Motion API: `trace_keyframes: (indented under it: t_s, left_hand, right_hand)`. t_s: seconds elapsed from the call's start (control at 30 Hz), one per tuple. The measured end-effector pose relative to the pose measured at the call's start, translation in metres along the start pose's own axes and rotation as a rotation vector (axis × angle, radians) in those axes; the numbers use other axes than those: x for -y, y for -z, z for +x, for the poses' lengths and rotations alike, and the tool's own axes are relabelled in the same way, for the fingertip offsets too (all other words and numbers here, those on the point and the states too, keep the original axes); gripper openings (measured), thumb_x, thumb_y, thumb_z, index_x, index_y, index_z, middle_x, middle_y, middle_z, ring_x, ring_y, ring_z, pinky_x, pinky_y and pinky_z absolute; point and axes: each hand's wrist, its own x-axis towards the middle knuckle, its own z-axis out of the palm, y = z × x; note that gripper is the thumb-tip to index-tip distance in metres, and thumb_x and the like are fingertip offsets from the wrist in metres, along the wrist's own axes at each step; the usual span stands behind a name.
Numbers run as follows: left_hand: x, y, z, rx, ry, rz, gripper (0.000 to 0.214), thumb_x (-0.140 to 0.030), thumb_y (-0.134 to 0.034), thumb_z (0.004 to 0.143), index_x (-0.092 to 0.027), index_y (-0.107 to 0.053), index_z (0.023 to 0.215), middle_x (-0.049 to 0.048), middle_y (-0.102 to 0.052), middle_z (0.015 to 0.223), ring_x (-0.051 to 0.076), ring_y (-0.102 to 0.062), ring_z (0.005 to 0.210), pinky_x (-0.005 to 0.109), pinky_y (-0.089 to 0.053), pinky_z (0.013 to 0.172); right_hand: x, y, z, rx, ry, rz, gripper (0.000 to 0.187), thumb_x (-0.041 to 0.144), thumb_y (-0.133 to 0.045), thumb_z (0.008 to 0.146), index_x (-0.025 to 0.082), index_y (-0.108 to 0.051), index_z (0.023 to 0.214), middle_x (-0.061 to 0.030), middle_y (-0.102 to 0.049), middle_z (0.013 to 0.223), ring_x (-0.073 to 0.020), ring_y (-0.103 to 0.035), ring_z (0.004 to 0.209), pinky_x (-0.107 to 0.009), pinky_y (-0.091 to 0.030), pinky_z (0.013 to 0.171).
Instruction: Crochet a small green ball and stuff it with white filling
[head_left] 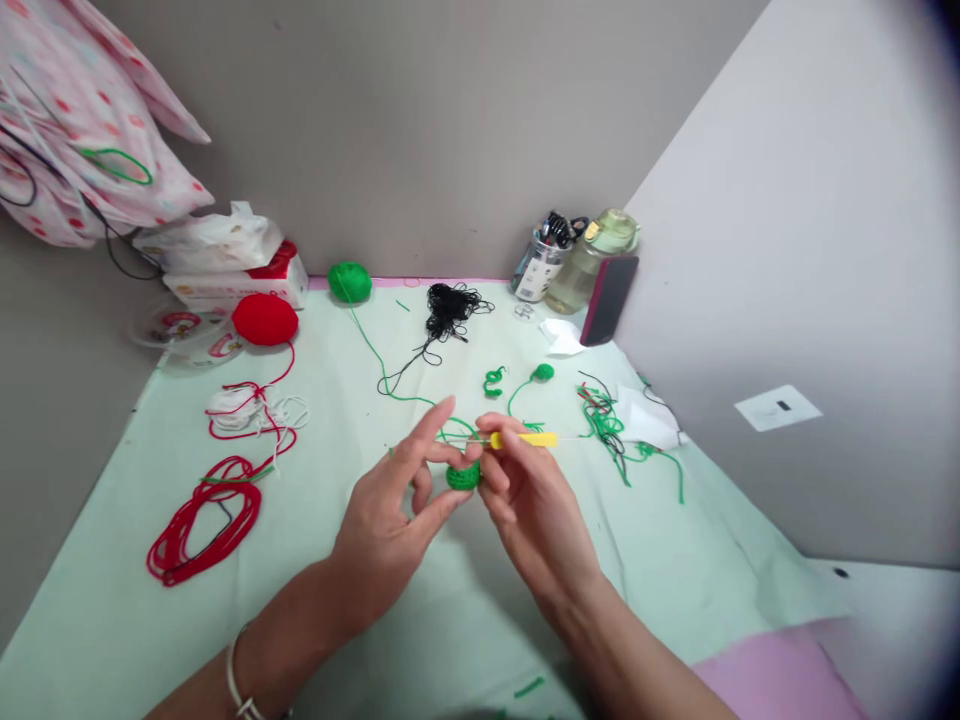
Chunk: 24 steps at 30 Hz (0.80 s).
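Observation:
My left hand (401, 485) pinches a small round green crochet piece (463, 478) between thumb and fingers, its index finger raised. My right hand (532, 495) is closed on a crochet hook (536, 439) with a yellow handle, whose thin metal shaft points left over the piece. The hook's tip is hidden among the fingers, so I cannot tell whether it sits in a stitch. Green yarn (375, 345) runs from a green yarn ball (349, 283) at the back of the table to my left hand.
On the left lie a red yarn ball (265, 320), a red yarn coil (204, 520) and white yarn (234, 408). Black yarn (451, 312) is at the back. A phone (610, 300), bottle (581, 270) and pen holder (536, 268) stand back right, with green yarn scraps (600, 412) nearer.

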Motion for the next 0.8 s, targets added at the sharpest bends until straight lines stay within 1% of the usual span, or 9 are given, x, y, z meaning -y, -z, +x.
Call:
trace_keyframes:
  t_s: [0.07, 0.13, 0.2, 0.27, 0.5, 0.57, 0.63, 0.7, 0.8]
  left_hand:
    - [-0.009, 0.002, 0.0, 0.028, 0.2, -0.169, 0.086, -0.025, -0.081, 0.085, -0.041, -0.04, 0.159, -0.0018, -0.077, 0.102, 0.01, -0.047, 0.056, 0.029, -0.052, 0.075]
    - [-0.017, 0.002, 0.001, 0.034, 0.329, -0.327, 0.101, -0.026, -0.086, 0.078, -0.039, -0.032, 0.162, -0.0027, -0.075, 0.098, 0.007, -0.041, 0.053, 0.025, -0.05, 0.068]
    - [-0.021, 0.0, 0.002, 0.005, 0.383, -0.43, 0.107, -0.025, -0.089, 0.073, -0.035, -0.031, 0.163, -0.0051, -0.072, 0.09, 0.006, -0.037, 0.053, 0.022, -0.048, 0.064]
    - [-0.022, -0.003, 0.003, -0.04, 0.399, -0.45, 0.104, -0.025, -0.089, 0.073, -0.033, -0.035, 0.162, -0.0059, -0.069, 0.086, 0.006, -0.036, 0.054, 0.021, -0.046, 0.063]
    - [-0.02, 0.021, 0.015, 0.005, 0.278, -0.13, 0.085, -0.035, -0.082, 0.081, -0.036, -0.044, 0.157, 0.0016, -0.072, 0.106, 0.01, -0.046, 0.059, 0.026, -0.049, 0.065]
    - [-0.02, 0.038, 0.023, 0.073, 0.229, 0.053, 0.057, -0.038, -0.079, 0.083, -0.032, -0.066, 0.138, -0.0029, -0.066, 0.085, 0.011, -0.042, 0.056, 0.024, -0.041, 0.058]
    - [-0.02, 0.056, 0.03, 0.187, 0.211, 0.153, 0.022, -0.042, -0.073, 0.086, -0.027, -0.08, 0.1, -0.003, -0.06, 0.067, 0.014, -0.044, 0.057, 0.024, -0.036, 0.054]
    - [-0.021, 0.073, 0.034, 0.113, 0.139, 0.224, 0.029, -0.045, -0.064, 0.091, -0.024, -0.074, 0.074, 0.0002, -0.066, 0.069, 0.018, -0.053, 0.065, 0.026, -0.039, 0.06]
    - [-0.021, 0.092, 0.035, -0.06, 0.071, 0.367, 0.034, -0.047, -0.062, 0.093, -0.023, -0.069, 0.07, -0.0014, -0.064, 0.068, 0.017, -0.052, 0.065, 0.025, -0.039, 0.062]
  right_hand:
    - [-0.002, 0.005, -0.004, 0.015, 0.171, -0.236, 0.02, 0.039, -0.074, 0.092, 0.02, -0.081, 0.095, 0.0038, -0.05, 0.056, -0.0096, -0.045, 0.055, -0.017, -0.037, 0.045]
    - [-0.002, 0.01, -0.008, 0.051, 0.357, -0.464, 0.016, 0.038, -0.072, 0.094, 0.025, -0.083, 0.096, -0.0011, -0.066, 0.069, -0.0149, -0.057, 0.07, -0.027, -0.051, 0.066]
    - [-0.002, 0.012, -0.011, 0.126, 0.483, -0.647, 0.012, 0.033, -0.074, 0.093, 0.03, -0.083, 0.099, -0.0055, -0.077, 0.094, -0.0224, -0.065, 0.097, -0.039, -0.052, 0.092]
    - [-0.002, 0.012, -0.012, 0.177, 0.503, -0.722, 0.014, 0.029, -0.076, 0.092, 0.033, -0.083, 0.102, -0.0059, -0.079, 0.107, -0.0252, -0.065, 0.11, -0.043, -0.049, 0.102]
    - [-0.002, 0.026, 0.0, 0.076, 0.358, -0.543, 0.007, 0.027, -0.08, 0.087, 0.029, -0.082, 0.094, -0.0059, -0.076, 0.112, -0.022, -0.07, 0.1, -0.034, -0.057, 0.081]
    - [0.001, 0.031, 0.003, 0.09, 0.316, -0.489, 0.004, 0.027, -0.081, 0.087, 0.026, -0.082, 0.09, -0.0051, -0.075, 0.107, -0.018, -0.069, 0.088, -0.032, -0.056, 0.076]
    - [0.004, 0.034, 0.005, 0.157, 0.219, -0.461, 0.004, 0.027, -0.082, 0.086, 0.023, -0.081, 0.087, -0.004, -0.075, 0.098, -0.014, -0.066, 0.076, -0.03, -0.055, 0.073]
    - [0.007, 0.034, 0.004, 0.281, 0.043, -0.423, 0.008, 0.028, -0.083, 0.084, 0.02, -0.081, 0.084, -0.0039, -0.076, 0.09, -0.0113, -0.062, 0.068, -0.026, -0.053, 0.066]
    - [0.01, 0.033, 0.002, 0.477, -0.219, -0.335, 0.014, 0.031, -0.085, 0.082, 0.017, -0.081, 0.082, -0.0052, -0.076, 0.08, -0.012, -0.064, 0.069, -0.022, -0.051, 0.058]
